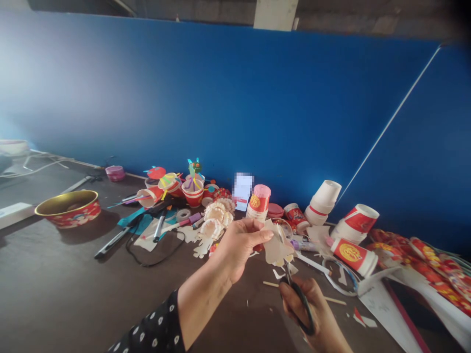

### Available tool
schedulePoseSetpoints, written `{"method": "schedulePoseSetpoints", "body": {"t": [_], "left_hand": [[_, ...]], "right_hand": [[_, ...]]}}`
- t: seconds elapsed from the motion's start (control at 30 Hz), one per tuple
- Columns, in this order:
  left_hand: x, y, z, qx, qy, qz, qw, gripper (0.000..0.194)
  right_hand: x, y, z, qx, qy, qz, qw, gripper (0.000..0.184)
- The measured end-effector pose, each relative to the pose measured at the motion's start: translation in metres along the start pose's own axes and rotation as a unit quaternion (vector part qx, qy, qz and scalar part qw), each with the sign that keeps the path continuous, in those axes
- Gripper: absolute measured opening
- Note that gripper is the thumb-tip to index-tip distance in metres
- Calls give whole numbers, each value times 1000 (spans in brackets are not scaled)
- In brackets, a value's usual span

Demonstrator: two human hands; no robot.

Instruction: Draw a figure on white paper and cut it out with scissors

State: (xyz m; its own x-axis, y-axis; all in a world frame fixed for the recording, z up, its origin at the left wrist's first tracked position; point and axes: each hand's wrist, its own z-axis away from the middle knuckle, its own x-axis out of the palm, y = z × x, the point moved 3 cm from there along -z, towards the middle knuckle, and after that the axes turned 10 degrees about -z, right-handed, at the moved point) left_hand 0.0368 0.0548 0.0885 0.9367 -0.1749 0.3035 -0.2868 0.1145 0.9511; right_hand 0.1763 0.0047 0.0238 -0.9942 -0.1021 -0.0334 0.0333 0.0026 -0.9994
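Paper cutout [275, 246], cream, lobed edges

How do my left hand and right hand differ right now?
The left hand pinches a cut paper piece, while the right hand grips black-handled scissors. The left hand sits higher in the view; the right hand sits lower, at the bottom edge. The left forearm leads back to a black polka-dot sleeve, but no sleeve shows on the right arm. Both hands are bare.
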Motion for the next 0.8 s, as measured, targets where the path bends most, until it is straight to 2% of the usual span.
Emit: {"method": "schedulePoseSetpoints", "body": {"t": [0.47,0.63,0.8], "left_hand": [[4,-3,3,-14,0,20,1000,24],[1,0,1,11,-23,-24,999,17],[-5,2,-3,22,-1,-59,998,14]], "right_hand": [[-2,-5,0,-11,3,51,999,46],[1,-11,-1,-6,-19,61,998,47],[0,-9,-3,-5,-37,68,997,46]]}}
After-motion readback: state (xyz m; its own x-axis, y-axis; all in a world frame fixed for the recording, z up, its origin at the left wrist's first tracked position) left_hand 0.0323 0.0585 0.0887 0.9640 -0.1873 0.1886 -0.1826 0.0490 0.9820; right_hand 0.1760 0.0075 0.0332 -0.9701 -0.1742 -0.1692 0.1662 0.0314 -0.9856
